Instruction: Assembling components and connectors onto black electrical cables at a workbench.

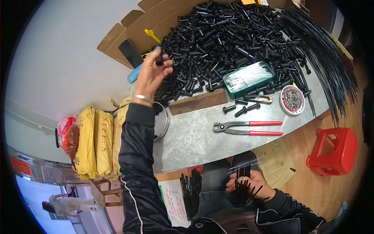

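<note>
My left hand (152,74) is raised at the left edge of the pile, its thumb and fingers closed on a small dark piece that looks like one of the black tubular parts. That heap of black tubular parts (218,35), many with flanged ends, covers the far side of the table. Low over my lap, my right hand (255,185) grips a bunch of thin black rods (243,187). Thin silver wires (245,165) cross the top of the bunch. Pincers with red handles (249,128) lie on the table between my hands, touched by neither.
A wooden block (198,102) lies before the heap. Beside it stand a green box of pale thin pins (249,80) and a round tub of small metal bits (292,100). Long black wires (327,58) hang off the right edge. A red stool (333,152) and yellow sacks (95,142) flank the table.
</note>
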`<state>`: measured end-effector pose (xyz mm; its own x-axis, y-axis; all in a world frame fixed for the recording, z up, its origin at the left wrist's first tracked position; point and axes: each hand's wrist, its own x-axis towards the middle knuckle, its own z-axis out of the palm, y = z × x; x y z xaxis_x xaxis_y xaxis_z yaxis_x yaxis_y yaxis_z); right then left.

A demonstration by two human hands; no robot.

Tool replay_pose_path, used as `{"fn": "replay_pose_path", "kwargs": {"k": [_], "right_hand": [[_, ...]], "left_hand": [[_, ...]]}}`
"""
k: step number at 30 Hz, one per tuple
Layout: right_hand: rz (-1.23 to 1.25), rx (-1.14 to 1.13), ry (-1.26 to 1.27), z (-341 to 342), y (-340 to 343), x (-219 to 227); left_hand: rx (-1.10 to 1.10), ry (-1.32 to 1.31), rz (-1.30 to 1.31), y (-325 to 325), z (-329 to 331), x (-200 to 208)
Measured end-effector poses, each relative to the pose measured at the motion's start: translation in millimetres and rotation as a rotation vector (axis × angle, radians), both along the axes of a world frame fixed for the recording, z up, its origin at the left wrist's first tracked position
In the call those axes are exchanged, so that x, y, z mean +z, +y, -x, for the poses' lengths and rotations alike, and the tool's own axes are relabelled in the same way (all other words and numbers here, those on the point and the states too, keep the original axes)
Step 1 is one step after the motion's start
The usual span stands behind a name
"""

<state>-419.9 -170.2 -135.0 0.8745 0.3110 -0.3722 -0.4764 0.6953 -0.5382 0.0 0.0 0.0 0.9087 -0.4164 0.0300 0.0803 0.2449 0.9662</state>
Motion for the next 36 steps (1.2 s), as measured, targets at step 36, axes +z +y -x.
{"fn": "replay_pose_path", "kwargs": {"k": [36], "right_hand": [[0.072, 0.028, -0.187, 21, 55, 34]], "left_hand": [[-0.125, 0.667, 0.212, 49, 390, -109]]}}
